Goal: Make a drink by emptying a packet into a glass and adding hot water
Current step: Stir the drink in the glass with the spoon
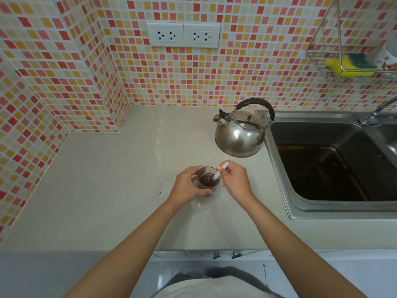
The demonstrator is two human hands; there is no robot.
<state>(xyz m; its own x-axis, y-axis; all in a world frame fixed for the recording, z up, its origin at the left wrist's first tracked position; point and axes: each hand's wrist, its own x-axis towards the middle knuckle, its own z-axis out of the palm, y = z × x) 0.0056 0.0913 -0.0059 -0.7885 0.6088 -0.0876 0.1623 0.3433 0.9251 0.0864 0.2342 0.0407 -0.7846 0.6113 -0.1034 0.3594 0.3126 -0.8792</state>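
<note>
On the beige counter (pixel 107 190) by the tiled wall (pixel 193 78), our left hand (pixel 189 186) gripped the glass (pixel 208 179) while our right hand (pixel 235 181) pinched the packet (pixel 220 171), kettle (pixel 240 134) beside the sink (pixel 322 207).

Clear glass (pixel 209 178), shiny steel kettle (pixel 239 136), brushed metal sink (pixel 279 168), glossy pale countertop (pixel 107 179), mosaic-tiled wall (pixel 236 72).

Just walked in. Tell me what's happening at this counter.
A person is making a drink at the counter. The left hand grips a small glass that already holds dark brown liquid. The right hand pinches a thin white stick, possibly the rolled-up packet, with its lower end dipped in the drink as if stirring. The steel kettle stands on the counter behind the glass, beside the sink, and no hand touches it.
</note>
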